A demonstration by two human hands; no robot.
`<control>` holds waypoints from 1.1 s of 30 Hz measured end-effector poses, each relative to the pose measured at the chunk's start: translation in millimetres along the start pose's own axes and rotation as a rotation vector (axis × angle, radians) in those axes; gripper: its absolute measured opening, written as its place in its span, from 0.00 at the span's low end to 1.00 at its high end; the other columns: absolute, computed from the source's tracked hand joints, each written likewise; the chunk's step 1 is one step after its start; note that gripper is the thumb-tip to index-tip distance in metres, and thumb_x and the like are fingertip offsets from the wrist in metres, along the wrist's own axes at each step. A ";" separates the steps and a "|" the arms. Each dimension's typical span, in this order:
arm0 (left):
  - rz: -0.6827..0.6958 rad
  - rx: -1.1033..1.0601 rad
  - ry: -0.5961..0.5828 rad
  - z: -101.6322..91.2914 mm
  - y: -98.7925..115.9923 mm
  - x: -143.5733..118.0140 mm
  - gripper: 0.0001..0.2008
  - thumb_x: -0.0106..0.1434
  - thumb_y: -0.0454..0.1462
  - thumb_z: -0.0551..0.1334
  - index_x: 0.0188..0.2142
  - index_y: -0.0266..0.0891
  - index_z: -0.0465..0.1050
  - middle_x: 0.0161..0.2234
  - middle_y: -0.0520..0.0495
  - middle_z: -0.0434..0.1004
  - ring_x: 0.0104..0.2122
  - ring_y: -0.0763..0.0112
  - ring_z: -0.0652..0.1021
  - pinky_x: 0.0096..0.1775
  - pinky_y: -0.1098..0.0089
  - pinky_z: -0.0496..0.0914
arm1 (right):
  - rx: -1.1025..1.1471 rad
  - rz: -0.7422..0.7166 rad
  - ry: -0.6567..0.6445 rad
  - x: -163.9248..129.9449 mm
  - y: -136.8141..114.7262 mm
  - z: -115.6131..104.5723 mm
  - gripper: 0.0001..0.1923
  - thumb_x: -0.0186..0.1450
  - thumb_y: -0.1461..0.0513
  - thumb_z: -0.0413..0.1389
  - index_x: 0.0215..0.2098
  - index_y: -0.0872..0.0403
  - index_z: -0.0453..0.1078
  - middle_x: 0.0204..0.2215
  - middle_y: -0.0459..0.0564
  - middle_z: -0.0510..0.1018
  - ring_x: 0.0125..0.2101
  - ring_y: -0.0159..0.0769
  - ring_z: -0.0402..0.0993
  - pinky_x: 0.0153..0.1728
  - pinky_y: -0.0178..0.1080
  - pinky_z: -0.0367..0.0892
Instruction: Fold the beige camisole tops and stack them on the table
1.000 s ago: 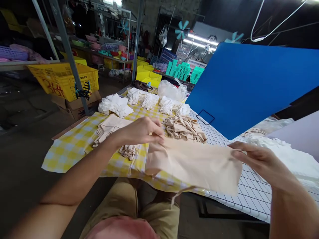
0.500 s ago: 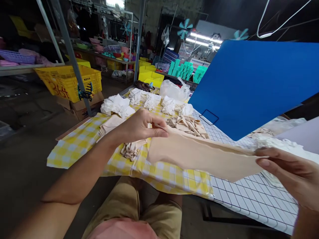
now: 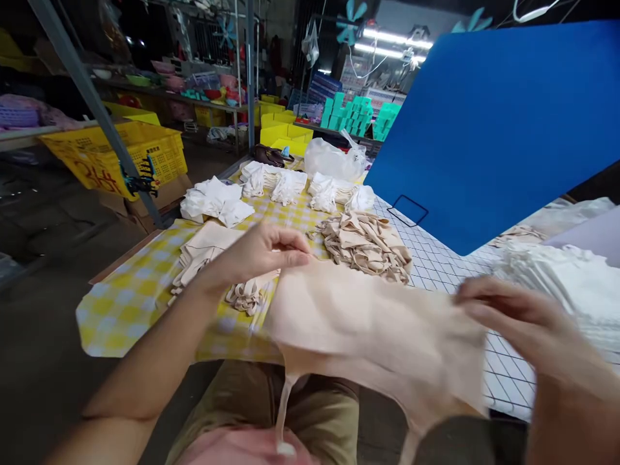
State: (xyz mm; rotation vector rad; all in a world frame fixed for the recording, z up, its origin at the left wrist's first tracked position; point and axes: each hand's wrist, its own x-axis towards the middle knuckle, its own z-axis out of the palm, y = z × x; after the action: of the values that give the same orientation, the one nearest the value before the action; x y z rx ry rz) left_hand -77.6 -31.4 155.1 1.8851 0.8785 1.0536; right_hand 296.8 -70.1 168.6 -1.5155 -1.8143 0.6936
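Note:
A beige cloth bag is stretched between my two hands above the table's near edge. My left hand pinches its left top corner. My right hand, blurred by motion, grips the right end. The bag hangs slack in the middle, and a beige strap dangles from it down over my lap.
A yellow checked cloth covers the table's left part, a white grid sheet the right. On it lie a heap of beige straps, folded beige bags, white cloth piles and a white stack. A blue board leans at right.
The bag, held taut and flat half a second ago, now sags and hangs lower, its strap dropping down. My right hand has moved left and down; the view has tilted.

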 end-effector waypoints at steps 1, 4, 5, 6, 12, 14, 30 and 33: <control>-0.044 0.048 -0.023 8.8 -24.7 5.6 0.09 0.53 0.41 0.63 0.27 0.36 0.76 0.24 0.49 0.74 0.25 0.73 0.73 0.25 0.77 0.63 | 0.049 0.036 -0.144 14.5 9.1 21.7 0.17 0.49 0.48 0.61 0.26 0.53 0.72 0.25 0.51 0.73 0.27 0.36 0.67 0.26 0.36 0.63; -0.245 0.260 -0.022 40.0 -98.7 16.8 0.06 0.52 0.35 0.61 0.26 0.34 0.75 0.23 0.49 0.74 0.24 0.72 0.73 0.26 0.76 0.63 | 0.098 0.107 -0.281 43.6 53.3 83.5 0.17 0.51 0.50 0.59 0.27 0.55 0.69 0.21 0.46 0.70 0.24 0.32 0.64 0.24 0.35 0.60; -0.312 0.332 -0.025 49.4 -118.8 18.7 0.05 0.52 0.34 0.60 0.24 0.34 0.74 0.22 0.49 0.74 0.24 0.72 0.73 0.26 0.76 0.63 | 0.050 0.115 -0.306 48.5 70.4 99.7 0.15 0.52 0.51 0.58 0.26 0.55 0.68 0.20 0.46 0.69 0.22 0.31 0.64 0.23 0.35 0.60; -0.337 0.354 -0.033 57.2 -135.2 20.2 0.06 0.52 0.33 0.59 0.23 0.34 0.74 0.20 0.49 0.73 0.22 0.72 0.72 0.25 0.76 0.63 | -0.020 0.112 -0.285 52.0 86.6 112.6 0.14 0.52 0.52 0.56 0.25 0.56 0.67 0.19 0.45 0.69 0.21 0.31 0.64 0.23 0.35 0.60; -0.306 0.432 -0.026 64.9 -171.2 32.1 0.08 0.51 0.30 0.57 0.30 0.36 0.74 0.30 0.47 0.75 0.35 0.65 0.75 0.39 0.71 0.67 | -0.186 0.021 -0.165 71.7 132.2 126.8 0.08 0.54 0.58 0.50 0.28 0.54 0.66 0.21 0.46 0.70 0.22 0.33 0.65 0.24 0.35 0.60; -0.292 0.462 -0.021 64.1 -173.7 35.1 0.13 0.51 0.29 0.57 0.36 0.36 0.73 0.36 0.45 0.74 0.40 0.63 0.74 0.44 0.68 0.66 | -0.215 -0.005 -0.136 79.7 134.0 124.1 0.07 0.54 0.60 0.49 0.29 0.54 0.67 0.23 0.47 0.71 0.25 0.35 0.66 0.26 0.36 0.62; -0.213 0.923 -0.231 101.2 -163.2 -42.2 0.26 0.65 0.44 0.51 0.61 0.43 0.51 0.64 0.40 0.41 0.63 0.58 0.46 0.59 0.49 0.47 | -0.765 -0.037 -0.186 -6.8 142.8 164.5 0.27 0.68 0.55 0.35 0.63 0.51 0.49 0.63 0.49 0.52 0.62 0.42 0.44 0.56 0.53 0.50; -0.208 0.928 -0.150 101.0 -162.5 -42.3 0.29 0.65 0.45 0.50 0.63 0.42 0.45 0.65 0.39 0.35 0.63 0.57 0.45 0.58 0.50 0.49 | -0.759 0.003 -0.131 -9.6 142.5 153.6 0.26 0.68 0.54 0.35 0.61 0.52 0.56 0.61 0.51 0.56 0.61 0.43 0.49 0.54 0.51 0.55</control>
State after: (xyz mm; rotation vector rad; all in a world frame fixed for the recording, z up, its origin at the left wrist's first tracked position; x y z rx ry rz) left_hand -35.7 -24.0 -36.2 2.4755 1.6065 0.3598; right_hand 269.2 -50.4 -38.3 -1.9650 -2.3231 0.0810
